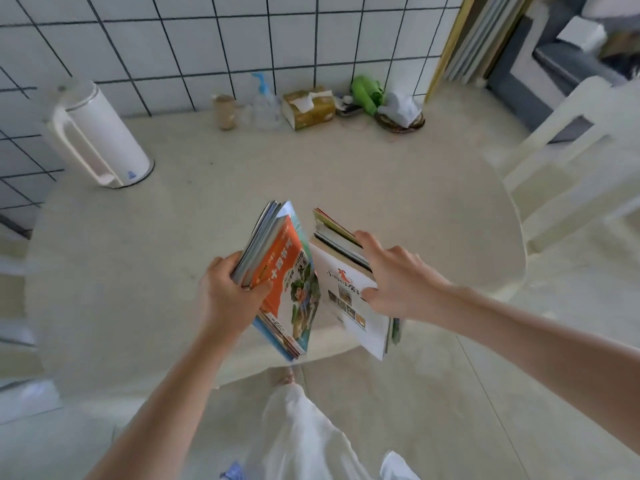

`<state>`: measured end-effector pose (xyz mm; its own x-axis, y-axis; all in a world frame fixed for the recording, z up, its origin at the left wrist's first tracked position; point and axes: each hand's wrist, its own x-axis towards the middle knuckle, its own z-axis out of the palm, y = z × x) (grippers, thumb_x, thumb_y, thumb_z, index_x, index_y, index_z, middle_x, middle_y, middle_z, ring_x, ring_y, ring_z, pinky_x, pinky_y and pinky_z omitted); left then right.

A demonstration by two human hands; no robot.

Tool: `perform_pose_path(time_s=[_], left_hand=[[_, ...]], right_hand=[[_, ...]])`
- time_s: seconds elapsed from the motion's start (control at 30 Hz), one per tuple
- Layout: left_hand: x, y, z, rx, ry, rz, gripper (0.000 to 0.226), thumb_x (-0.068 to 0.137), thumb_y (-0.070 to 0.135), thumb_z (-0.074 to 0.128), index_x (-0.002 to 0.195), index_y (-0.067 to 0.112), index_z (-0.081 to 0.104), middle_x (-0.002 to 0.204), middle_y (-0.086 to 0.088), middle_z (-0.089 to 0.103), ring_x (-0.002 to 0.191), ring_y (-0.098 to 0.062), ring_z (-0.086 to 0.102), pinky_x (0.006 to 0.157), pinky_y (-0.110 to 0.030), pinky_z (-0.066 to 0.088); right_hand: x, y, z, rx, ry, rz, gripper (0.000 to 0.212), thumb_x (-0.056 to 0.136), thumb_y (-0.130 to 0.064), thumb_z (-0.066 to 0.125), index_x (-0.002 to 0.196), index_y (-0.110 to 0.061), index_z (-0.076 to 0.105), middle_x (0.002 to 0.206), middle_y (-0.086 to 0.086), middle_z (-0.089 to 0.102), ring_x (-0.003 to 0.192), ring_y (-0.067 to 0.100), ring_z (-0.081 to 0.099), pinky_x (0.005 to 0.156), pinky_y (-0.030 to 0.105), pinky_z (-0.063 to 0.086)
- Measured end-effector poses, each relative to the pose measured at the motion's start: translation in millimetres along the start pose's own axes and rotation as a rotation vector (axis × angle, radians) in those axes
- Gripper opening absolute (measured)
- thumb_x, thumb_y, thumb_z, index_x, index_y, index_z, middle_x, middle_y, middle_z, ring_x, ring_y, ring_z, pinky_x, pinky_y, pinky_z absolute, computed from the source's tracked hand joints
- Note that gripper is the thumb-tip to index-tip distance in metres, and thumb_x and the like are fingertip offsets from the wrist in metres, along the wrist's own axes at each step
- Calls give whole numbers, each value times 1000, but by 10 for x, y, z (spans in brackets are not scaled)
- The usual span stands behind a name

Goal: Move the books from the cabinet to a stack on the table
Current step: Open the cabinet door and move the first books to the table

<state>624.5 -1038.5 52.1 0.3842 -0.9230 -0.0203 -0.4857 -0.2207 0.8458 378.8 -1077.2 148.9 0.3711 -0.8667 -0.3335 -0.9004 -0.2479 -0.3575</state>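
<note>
Books sit split between your grips above the worktop [138,271], left hand [227,299] clamping the orange-covered bundle [284,282], right hand [394,282] clasping the white-covered bundle [349,292] just beside it, so lower both flat and square their edges.

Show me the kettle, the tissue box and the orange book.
kettle [104,133], head view, on its white body.
tissue box [309,107], head view, on its top.
orange book [277,268], head view, on its front cover.
</note>
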Motion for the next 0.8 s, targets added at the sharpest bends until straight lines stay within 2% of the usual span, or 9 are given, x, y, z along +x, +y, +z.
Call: perform_pose_path(time_s=[0.13, 0.23, 0.3, 0.4, 0.47, 0.6, 0.7, 0.8], left_hand=[[716, 58, -80, 123, 13, 79, 39, 66, 30, 78, 99, 37, 60, 88, 7, 58, 75, -10, 62, 65, -41, 58], [1250, 39, -99, 149, 11, 125, 38, 66, 36, 73, 100, 30, 59, 87, 6, 54, 74, -14, 60, 63, -42, 58], [1532, 43, -90, 159, 36, 153, 43, 68, 34, 74, 106, 26, 58, 87, 7, 50, 73, -15, 60, 61, -42, 58], [1863, 87, -47, 236, 98, 176, 45, 72, 29, 74, 113, 22, 57, 88, 5, 48, 67, -17, 59, 56, -37, 56], [1976, 91, 16, 283, 120, 169, 45, 74, 28, 73, 115, 21, 57, 89, 4, 49, 64, -20, 58, 55, -36, 54], [2086, -3, 231, 310, 186, 148, 46, 74, 35, 69, 117, 23, 57, 91, 5, 51, 66, -25, 60, 56, -36, 53], [1999, -103, 317, 261, 287, 154, 57, 76, 42, 67, 128, 24, 53, 96, 6, 56, 73, -23, 63, 60, -36, 54], [1872, -160, 383, 92, 341, 72, 75, 73, 42, 74, 138, 35, 39, 101, 19, 58, 82, -16, 66, 69, -37, 56]], right_hand=[[685, -105, -228, -10, 6, 16, 67, 78, -15, 56, 132, -27, 18, 71, 8, 50, 59, 21, 47, 50, 33, 43], [1169, -167, -397, 10, 54, 36, 69, 79, -15, 56, 133, -27, 16, 71, 9, 52, 61, 22, 49, 55, 38, 50], [1441, -184, -469, 29, 109, 51, 71, 80, -16, 55, 135, -29, 13, 71, 8, 52, 63, 23, 50, 54, 36, 47], [1848, -183, -502, 53, 191, 78, 73, 81, -19, 54, 138, -27, 9, 77, 7, 54, 74, 35, 55, 66, 41, 52], [2051, -170, -450, 65, 227, 84, 75, 82, -20, 54, 140, -25, 8, 87, 10, 58, 83, 41, 57, 72, 43, 52], [2436, -74, -247, 42, 243, 53, 80, 83, -19, 55, 146, -21, 5, 115, 15, 59, 94, 43, 60, 74, 41, 48], [2555, 26, -86, 23, 248, -34, 84, 84, -19, 56, 147, -22, 1, 125, 13, 58, 91, 42, 63, 72, 41, 49], [2583, 62, 1, 30, 241, -87, 85, 86, -23, 56, 147, -26, -3, 129, 11, 56, 88, 40, 65, 71, 42, 51]])
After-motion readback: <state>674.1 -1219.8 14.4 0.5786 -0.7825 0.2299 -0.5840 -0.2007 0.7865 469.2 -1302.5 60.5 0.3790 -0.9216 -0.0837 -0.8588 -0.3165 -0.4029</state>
